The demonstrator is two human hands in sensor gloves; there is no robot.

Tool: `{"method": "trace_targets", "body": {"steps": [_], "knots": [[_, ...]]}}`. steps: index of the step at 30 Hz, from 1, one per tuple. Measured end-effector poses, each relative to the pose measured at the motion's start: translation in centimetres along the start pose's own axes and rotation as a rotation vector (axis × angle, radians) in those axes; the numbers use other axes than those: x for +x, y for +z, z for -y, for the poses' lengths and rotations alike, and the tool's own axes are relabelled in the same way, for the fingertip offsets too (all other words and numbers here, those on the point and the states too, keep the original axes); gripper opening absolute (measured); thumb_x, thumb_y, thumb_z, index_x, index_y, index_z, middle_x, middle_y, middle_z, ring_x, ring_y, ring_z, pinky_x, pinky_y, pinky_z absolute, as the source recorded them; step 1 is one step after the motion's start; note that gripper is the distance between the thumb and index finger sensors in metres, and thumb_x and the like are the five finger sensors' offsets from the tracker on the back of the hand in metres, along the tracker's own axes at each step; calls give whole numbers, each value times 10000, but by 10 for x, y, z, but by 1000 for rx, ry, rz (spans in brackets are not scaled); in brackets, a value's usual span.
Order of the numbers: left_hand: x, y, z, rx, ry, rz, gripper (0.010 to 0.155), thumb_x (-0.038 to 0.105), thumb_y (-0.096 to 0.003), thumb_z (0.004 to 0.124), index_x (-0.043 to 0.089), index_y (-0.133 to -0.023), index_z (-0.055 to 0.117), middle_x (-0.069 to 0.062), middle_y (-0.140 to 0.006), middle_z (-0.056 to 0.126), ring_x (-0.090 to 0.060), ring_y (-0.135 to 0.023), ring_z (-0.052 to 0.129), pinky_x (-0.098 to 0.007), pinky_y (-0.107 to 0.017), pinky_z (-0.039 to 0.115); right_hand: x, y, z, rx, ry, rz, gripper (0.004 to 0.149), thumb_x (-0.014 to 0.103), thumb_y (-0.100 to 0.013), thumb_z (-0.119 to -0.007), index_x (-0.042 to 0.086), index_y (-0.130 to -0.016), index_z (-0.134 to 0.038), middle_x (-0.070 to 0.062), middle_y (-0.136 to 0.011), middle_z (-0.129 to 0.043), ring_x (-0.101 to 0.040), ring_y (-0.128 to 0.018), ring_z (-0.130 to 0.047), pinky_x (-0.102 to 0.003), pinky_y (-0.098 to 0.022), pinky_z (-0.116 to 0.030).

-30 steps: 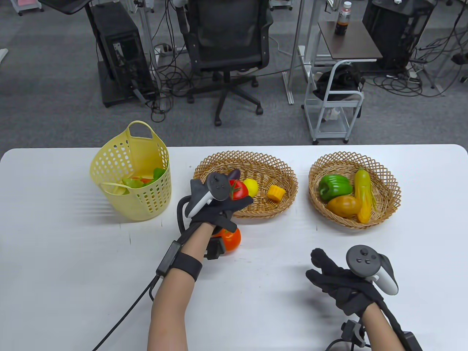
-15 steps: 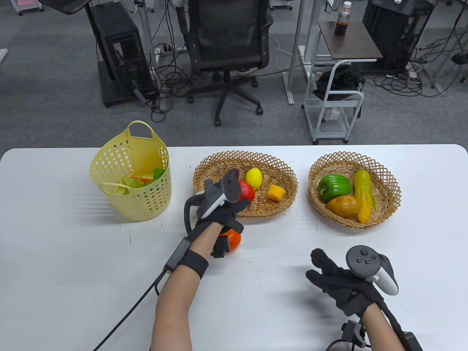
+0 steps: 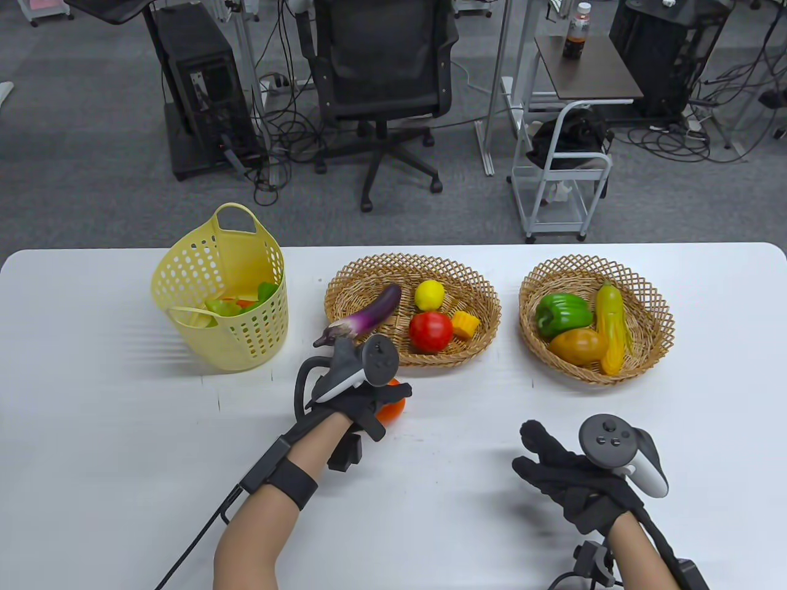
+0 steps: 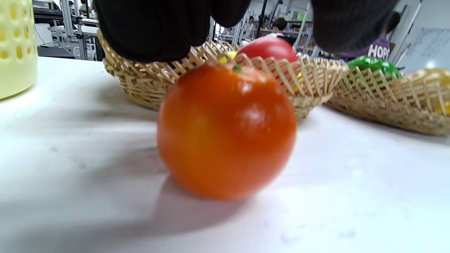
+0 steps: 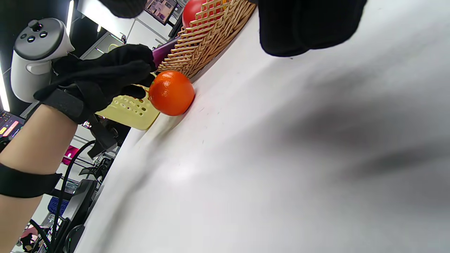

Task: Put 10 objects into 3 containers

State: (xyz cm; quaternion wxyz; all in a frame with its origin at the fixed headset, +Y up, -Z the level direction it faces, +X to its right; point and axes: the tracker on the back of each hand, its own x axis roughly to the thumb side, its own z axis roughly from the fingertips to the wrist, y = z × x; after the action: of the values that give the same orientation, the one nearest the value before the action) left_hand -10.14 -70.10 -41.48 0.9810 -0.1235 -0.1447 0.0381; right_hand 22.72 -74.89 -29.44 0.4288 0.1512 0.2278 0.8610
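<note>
left hand [image 3: 359, 393] poised over the orange tomato [image 4: 226, 130] on the white desk [image 3: 123, 442], fingers [image 4: 154, 28] spread above its top, apparently not yet gripping; contact hard to judge from the wrist view. right hand [image 3: 575, 479] resting low near the desk's front right, fingers loosely spread, holding nothing.

orange tomato standing on the desk just in front of the middle wicker basket [image 3: 479, 289], close to its near rim, apart from the hand's palm in the right wrist view.

inside the middle wicker basket: red tomato [image 3: 431, 332], lemon [image 3: 428, 295], small yellow corn piece [image 3: 464, 324], and purple eggplant [image 3: 363, 321] lying across the left rim with its stem end poking out over the desk.

inside the right wicker basket [image 3: 655, 301]: green bell pepper [image 3: 562, 313], yellow corn cob [image 3: 612, 335] lying lengthwise, and a brownish-yellow rounded fruit [image 3: 578, 346] touching both.

yellow plastic basket [image 3: 221, 295] at the left with perforated walls and two handles, holding green and orange pieces too hidden to name.
</note>
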Motion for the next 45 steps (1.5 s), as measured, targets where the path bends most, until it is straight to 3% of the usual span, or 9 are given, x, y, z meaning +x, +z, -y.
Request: {"method": "trace_targets", "body": {"steps": [4, 10, 16, 25, 27, 32, 39, 42, 45], "knots": [[-2, 1, 8, -17, -52, -3, 828, 611, -515, 759, 156, -1134, 450, -171, -1144, 559, -385, -995, 743, -478, -646, 771, 0, 0, -1, 2, -2, -3, 803, 498, -638, -537, 22, -1096, -81, -338, -1135, -215, -528, -878, -654, -579, -624, -657], [-10, -4, 25, -75, 13, -13, 862, 630, -506, 756, 146, -1141, 431, -183, -1149, 544, -402, -995, 735, -479, -643, 770, 0, 0, -1, 0, -2, -5, 805, 498, -638, -538, 22, -1095, -78, -337, -1135, -214, -527, -879, -654, -579, -625, -656], [-13, -7, 44, -112, 58, -6, 1009, 672, -479, 739, 48, -1139, 300, -264, -1137, 506, -453, -976, 731, -473, -625, 778, 0, -1, -2, 6, -2, -9, 788, 497, -638, -539, 22, -1095, -109, -339, -1135, -215, -528, -877, -655, -579, -626, -655], [-16, -1, 48, -16, 38, 8, 1038, 709, -443, 744, 33, -1118, 338, -241, -1094, 597, -421, -904, 831, -400, -568, 828, 1, -1, -2, 10, -1, -7, 788, 497, -638, -540, 24, -1098, -109, -338, -1135, -215, -531, -875, -656, -579, -625, -656], [-20, 8, 41, 58, 90, 17, 1040, 711, -442, 744, 32, -1118, 340, -243, -1093, 595, -422, -903, 826, -386, -556, 830, 1, -1, -2, 12, 1, -3, 788, 497, -637, -540, 23, -1098, -110, -340, -1134, -217, -533, -873, -658, -579, -625, -656], [-44, 38, -12, 225, 283, 27, 1038, 711, -448, 745, 34, -1123, 341, -245, -1097, 592, -425, -906, 816, -370, -538, 832, 1, -2, -4, 23, 1, -2, 787, 496, -638, -540, 24, -1100, -112, -339, -1135, -222, -528, -875, -658, -578, -624, -657], [-109, 84, -94, 549, 358, -141, 1033, 715, -457, 737, 47, -1129, 325, -236, -1108, 577, -418, -920, 808, -357, -540, 833, 1, -2, -4, 21, -5, -7, 786, 496, -637, -540, 25, -1099, -112, -339, -1135, -221, -531, -874, -657, -579, -624, -656], [-135, 92, -117, 617, 375, -274, 1030, 725, -460, 733, 59, -1131, 324, -224, -1113, 572, -411, -915, 813, -259, -423, 855, 0, -2, -4, 23, -7, -15, 786, 496, -638, -540, 25, -1099, -112, -340, -1135, -222, -532, -874, -657, -577, -623, -658], [-154, 94, -129, 676, 383, -371, 1026, 726, -464, 729, 60, -1130, 321, -221, -1113, 567, -409, -910, 819, -220, -383, 855, 1, -2, -4, 18, -7, -23, 787, 496, -638, -540, 26, -1099, -110, -343, -1133, -203, -537, -886, -637, -569, -621, -662]]}}
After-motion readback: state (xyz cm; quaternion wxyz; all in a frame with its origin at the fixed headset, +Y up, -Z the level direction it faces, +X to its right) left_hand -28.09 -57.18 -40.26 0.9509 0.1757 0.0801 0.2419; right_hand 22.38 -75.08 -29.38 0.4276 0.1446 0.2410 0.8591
